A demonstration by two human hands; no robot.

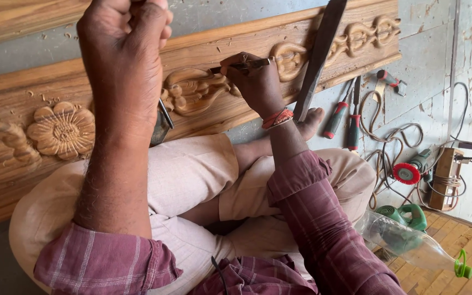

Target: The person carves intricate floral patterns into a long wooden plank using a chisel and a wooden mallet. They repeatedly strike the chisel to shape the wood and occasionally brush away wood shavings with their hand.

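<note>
My right hand [255, 82] is shut on a slim chisel [244, 66]. Its tip rests on the scroll carving [192, 90] of a long wooden plank [23, 95] that lies in front of my crossed legs. A red thread band circles that wrist. My left hand [121, 49] is raised close to the camera as a closed fist, above the plank. A dark metal tool [161, 124] shows just behind its forearm, and the fist hides the grip. A carved flower [61, 130] sits to the left on the plank.
A long dark flat bar [319, 54] leans across the plank by my right wrist. Red-handled tools [335, 119], cables [389, 136] and a red-disc power tool [411, 170] lie on the grey floor at right. A clear plastic bottle [405, 240] lies near my right knee.
</note>
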